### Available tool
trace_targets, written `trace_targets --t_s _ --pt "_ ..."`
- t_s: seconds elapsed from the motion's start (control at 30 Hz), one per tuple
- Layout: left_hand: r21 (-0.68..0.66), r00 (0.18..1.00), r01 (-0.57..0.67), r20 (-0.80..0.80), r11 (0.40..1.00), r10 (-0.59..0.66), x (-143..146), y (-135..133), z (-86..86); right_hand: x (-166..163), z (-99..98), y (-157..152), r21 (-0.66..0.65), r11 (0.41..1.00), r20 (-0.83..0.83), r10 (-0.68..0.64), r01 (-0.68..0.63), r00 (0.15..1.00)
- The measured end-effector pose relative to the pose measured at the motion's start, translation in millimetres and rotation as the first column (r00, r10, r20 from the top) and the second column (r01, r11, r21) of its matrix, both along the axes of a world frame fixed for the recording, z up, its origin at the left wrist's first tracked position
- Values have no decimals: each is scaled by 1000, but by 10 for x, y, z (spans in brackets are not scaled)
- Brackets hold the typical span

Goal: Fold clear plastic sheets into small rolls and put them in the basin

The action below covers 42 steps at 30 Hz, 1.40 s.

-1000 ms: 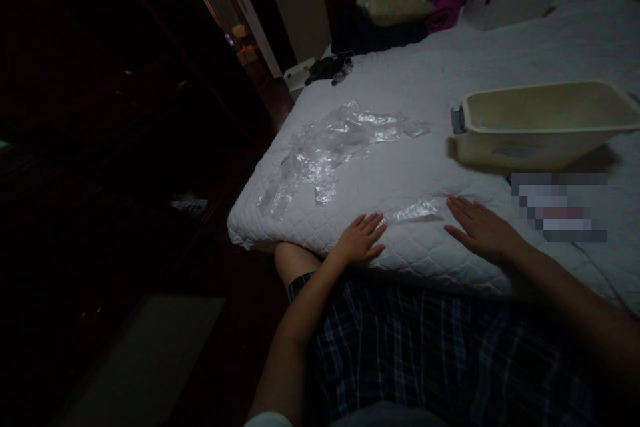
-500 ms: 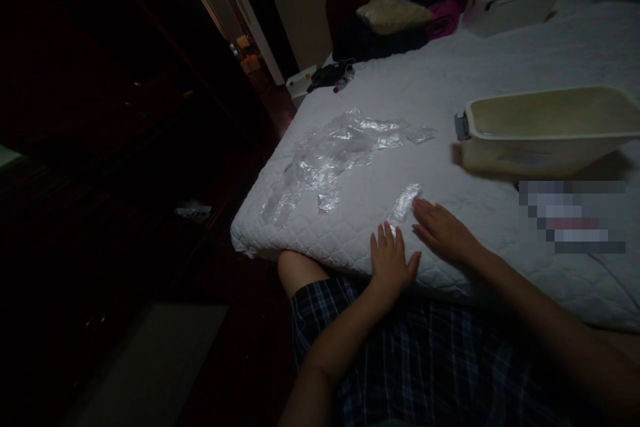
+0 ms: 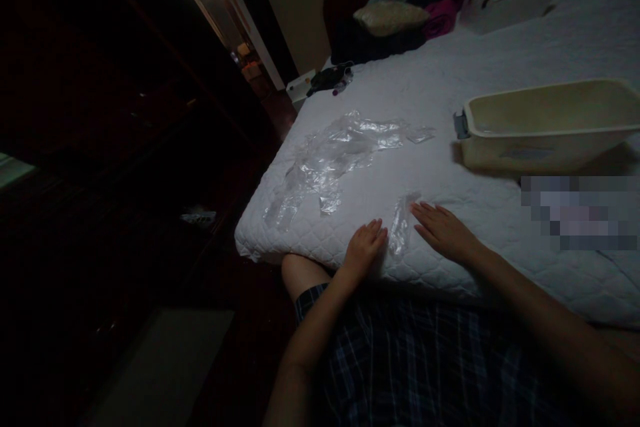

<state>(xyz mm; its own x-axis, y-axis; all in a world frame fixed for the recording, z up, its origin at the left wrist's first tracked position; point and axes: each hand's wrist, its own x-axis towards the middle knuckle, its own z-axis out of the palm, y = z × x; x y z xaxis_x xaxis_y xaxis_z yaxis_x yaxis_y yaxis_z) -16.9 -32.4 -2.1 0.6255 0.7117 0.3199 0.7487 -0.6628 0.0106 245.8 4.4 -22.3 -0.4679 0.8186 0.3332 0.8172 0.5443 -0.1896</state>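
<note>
A small strip of clear plastic film (image 3: 401,225) lies on the white quilted bed (image 3: 450,107) near its front edge. My left hand (image 3: 364,250) rests flat on the quilt just left of the strip, fingers stretched out and touching its lower end. My right hand (image 3: 444,232) lies flat just right of the strip, fingers extended toward its upper end. Neither hand holds anything. A larger crumpled heap of clear plastic (image 3: 333,157) spreads farther back to the left.
A cream plastic tub (image 3: 545,123) stands on the bed to the right. Pillows and dark clothes (image 3: 390,20) are piled at the far end, with small items (image 3: 333,78) near the far corner. The floor left of the bed is dark; a doorway (image 3: 220,7) is lit.
The plastic strip has turned from lying crosswise to nearly upright between my hands. My left hand shifted left of the strip; my right hand moved left to its other side.
</note>
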Motion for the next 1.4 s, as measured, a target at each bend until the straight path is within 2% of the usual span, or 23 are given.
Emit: trace_targets --t_s 0.13,0.23,0.43,0.6,0.8,0.93,1.1,1.27,1.4 --pt "12 993 115 6 993 -115 81 454 -17 7 18 -10 8 1000 -31 7 -7 999" --pt "37 987 150 58 988 -152 198 587 -56 4 38 -15 1 1000 -33 5 -5 999" --pt "11 986 156 52 988 -156 256 521 -47 -10 28 -15 34 999 -27 4 -3 1000" --pt "15 990 141 19 990 -141 281 503 9 -10 74 -59 115 993 -117 -16 29 993" --pt "-18 994 106 26 994 -105 387 504 -63 -3 170 -121 182 982 -182 91 -58 979" --pt "-71 977 109 193 991 -94 433 481 -113 14 165 -122 181 981 -209 104 -66 972" --pt "-197 904 104 428 975 -10 422 477 -114 37 134 -96 166 984 -222 104 -67 969" --pt "-343 854 90 510 935 105 430 509 -91 43 121 -78 124 991 -235 86 -58 968" --pt "-415 845 48 502 908 185 468 513 -34 39 123 -61 61 997 -280 61 -46 958"
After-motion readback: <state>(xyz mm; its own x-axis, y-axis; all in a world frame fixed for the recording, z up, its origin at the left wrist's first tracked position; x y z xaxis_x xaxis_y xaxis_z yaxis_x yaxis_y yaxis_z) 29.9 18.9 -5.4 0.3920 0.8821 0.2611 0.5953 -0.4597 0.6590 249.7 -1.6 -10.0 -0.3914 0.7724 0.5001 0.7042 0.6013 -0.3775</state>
